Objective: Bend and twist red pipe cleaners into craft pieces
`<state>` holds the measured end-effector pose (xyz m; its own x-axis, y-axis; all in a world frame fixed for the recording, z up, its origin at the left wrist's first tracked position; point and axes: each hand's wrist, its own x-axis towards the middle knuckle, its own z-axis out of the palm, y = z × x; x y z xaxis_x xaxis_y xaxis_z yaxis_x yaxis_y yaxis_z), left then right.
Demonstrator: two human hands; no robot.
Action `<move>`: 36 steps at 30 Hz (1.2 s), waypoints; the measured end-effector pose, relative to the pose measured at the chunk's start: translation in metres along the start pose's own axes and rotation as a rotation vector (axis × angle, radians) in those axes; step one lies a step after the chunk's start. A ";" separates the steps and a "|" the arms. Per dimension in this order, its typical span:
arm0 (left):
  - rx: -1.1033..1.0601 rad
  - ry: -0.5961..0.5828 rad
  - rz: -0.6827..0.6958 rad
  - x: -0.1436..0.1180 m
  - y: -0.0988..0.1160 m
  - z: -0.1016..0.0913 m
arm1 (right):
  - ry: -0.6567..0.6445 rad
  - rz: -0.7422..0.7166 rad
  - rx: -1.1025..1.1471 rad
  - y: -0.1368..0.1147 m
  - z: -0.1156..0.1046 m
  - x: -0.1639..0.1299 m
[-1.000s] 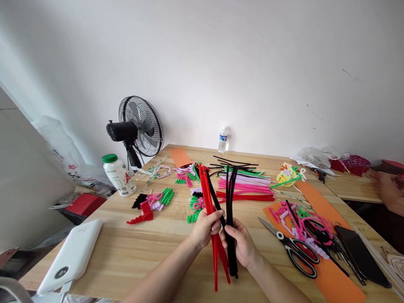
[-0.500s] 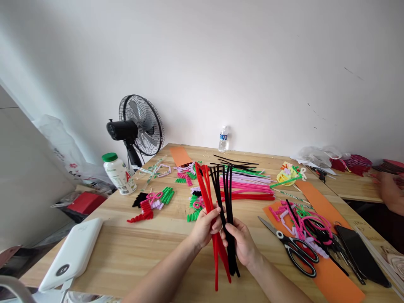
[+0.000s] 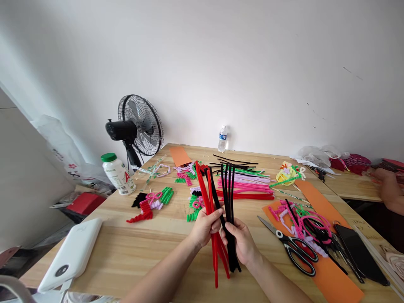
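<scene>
My left hand (image 3: 206, 223) is closed around a bunch of red pipe cleaners (image 3: 204, 191), which stand up at a slant with their lower ends hanging below the fist. Close beside it, my right hand (image 3: 240, 240) grips several black pipe cleaners (image 3: 227, 185), their tops fanned apart. One black strand leans over to the left, near the red ones and the left fingers. Behind the hands lie rows of pink pipe cleaners (image 3: 243, 184), red pipe cleaners (image 3: 252, 196) and others in lilac, green and black.
Scissors (image 3: 292, 244) lie at right by orange paper (image 3: 336, 277), coiled scraps (image 3: 303, 223) and a black phone (image 3: 360, 252). At left are a power bank (image 3: 71, 252), a white bottle (image 3: 118, 174) and a fan (image 3: 139, 126). Another person's arm (image 3: 389, 189) shows far right.
One black strand has shifted left, over toward the red bunch, and the black strands in my right hand are more spread. Both hands stay in nearly the same place.
</scene>
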<state>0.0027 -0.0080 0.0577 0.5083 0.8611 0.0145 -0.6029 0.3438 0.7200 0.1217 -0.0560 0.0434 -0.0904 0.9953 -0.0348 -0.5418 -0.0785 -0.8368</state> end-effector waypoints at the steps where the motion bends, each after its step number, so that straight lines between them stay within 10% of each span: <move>1: 0.013 0.014 -0.007 0.000 0.000 0.000 | 0.003 0.006 -0.001 0.000 0.000 0.000; 18: 0.117 0.315 0.018 0.008 0.000 -0.008 | 0.203 -0.050 -0.466 -0.007 -0.015 0.004; 24: 0.035 0.342 0.043 0.012 0.008 -0.013 | 0.315 -0.494 -1.228 -0.077 -0.048 0.062; 28: 0.035 0.310 0.011 0.013 0.007 -0.011 | 0.435 -0.384 -1.776 -0.151 -0.046 0.139; 32: 0.016 0.303 -0.004 0.015 0.008 -0.012 | 0.410 -0.336 -1.761 -0.182 -0.028 0.186; 36: 0.001 0.292 0.021 0.017 0.009 -0.014 | -0.005 -0.234 -1.284 -0.131 -0.006 0.152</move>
<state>-0.0026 0.0148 0.0542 0.2974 0.9393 -0.1708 -0.6107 0.3247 0.7222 0.1833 0.1064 0.1442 -0.1082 0.9774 0.1818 0.6347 0.2087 -0.7440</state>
